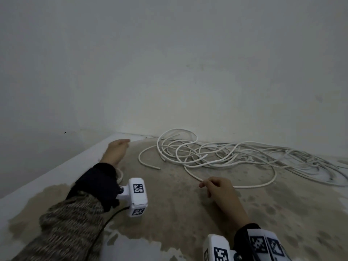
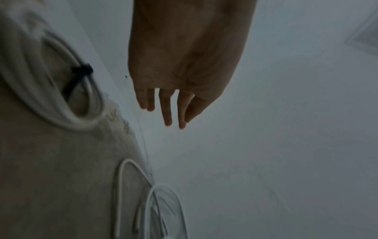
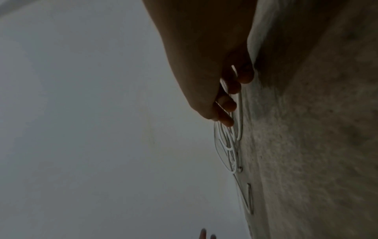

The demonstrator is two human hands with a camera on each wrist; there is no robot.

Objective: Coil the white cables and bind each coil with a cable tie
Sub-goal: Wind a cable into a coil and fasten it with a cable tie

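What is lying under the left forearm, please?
A coil of white cable, bound with a black cable tie, lies there on the mat. In the head view the sleeve covers nearly all of it.

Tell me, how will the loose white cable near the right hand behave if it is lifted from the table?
The thin white cable lies in wide springy curves, so it is probably semi-stiff and would sag yet hold its loops. It runs into the tangled white cable pile, so lifting may drag neighbouring loops along. The right hand pinches it with fingertips only, suggesting it is light.
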